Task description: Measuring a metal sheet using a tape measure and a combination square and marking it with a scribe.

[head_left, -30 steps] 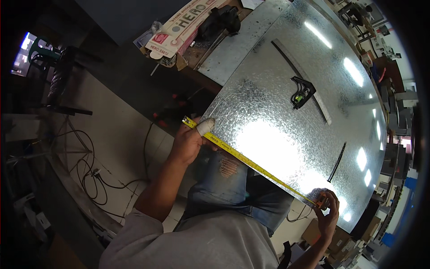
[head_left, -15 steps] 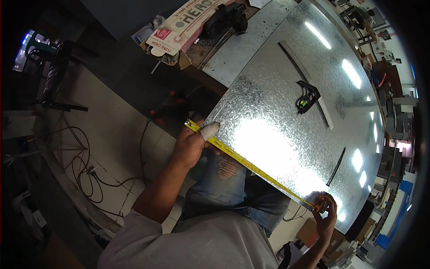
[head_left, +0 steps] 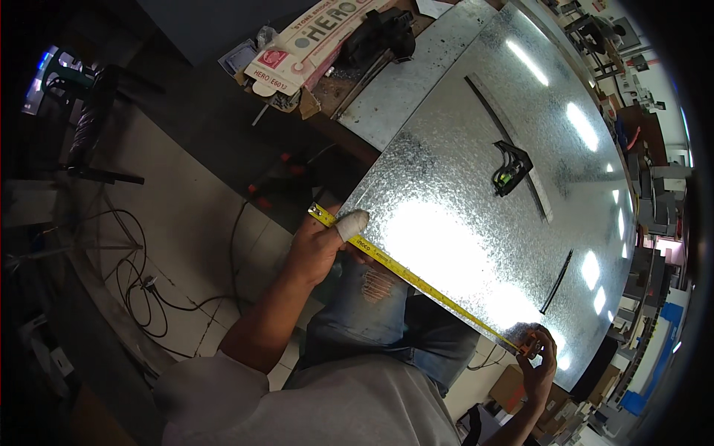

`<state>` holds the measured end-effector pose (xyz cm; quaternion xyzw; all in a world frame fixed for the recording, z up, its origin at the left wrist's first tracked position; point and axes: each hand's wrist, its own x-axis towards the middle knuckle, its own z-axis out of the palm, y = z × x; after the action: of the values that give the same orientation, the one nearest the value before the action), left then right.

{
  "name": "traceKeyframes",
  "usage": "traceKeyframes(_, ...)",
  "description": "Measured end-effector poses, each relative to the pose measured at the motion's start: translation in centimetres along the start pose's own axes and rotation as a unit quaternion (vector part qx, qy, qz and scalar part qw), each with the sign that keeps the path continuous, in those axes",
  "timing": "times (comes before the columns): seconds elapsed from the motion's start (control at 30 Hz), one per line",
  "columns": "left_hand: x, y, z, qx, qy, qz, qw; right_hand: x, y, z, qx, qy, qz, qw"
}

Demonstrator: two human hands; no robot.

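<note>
A tape measure's yellow blade is drawn out along the near edge of a shiny galvanized metal sheet. My left hand pinches the blade against the sheet's left corner, its wrapped thumb on top; the blade's hooked end sticks out past the thumb. At the other end my right hand grips the orange tape case at the near edge. A black angled tool with a green part lies on the sheet, across a long metal ruler. A thin black rod rests nearer my right hand.
Beyond the sheet's left edge, a worn bench bears an open long cardboard box and a black object. Loose black cable lies on the tiled floor at left, near a dark chair. Cardboard boxes stand lower right.
Both hands keep their hold on the tape measure, the blade staying stretched along the sheet's edge. The whole view has shifted only slightly.
</note>
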<state>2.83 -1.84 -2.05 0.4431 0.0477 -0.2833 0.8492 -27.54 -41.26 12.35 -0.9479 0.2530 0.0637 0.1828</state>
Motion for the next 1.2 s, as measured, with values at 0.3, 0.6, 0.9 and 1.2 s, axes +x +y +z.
traceKeyframes(0.3,0.02,-0.15,0.04,-0.018,0.002,0.007,1.000,0.13,0.02,0.00,-0.007,-0.006,-0.004,1.000)
traceKeyframes(0.6,0.03,-0.24,0.11,-0.006,0.008,0.006,1.000,0.10,-0.23,-0.18,-0.014,0.001,-0.012,1.000)
traceKeyframes(0.9,-0.11,-0.01,0.32,-0.011,0.006,0.006,1.000,0.27,-0.24,-0.54,-0.040,-0.021,-0.053,0.998)
traceKeyframes(1.2,-0.21,0.12,0.50,-0.007,0.009,0.003,1.000,0.55,0.04,-0.66,0.007,-0.031,0.011,0.999)
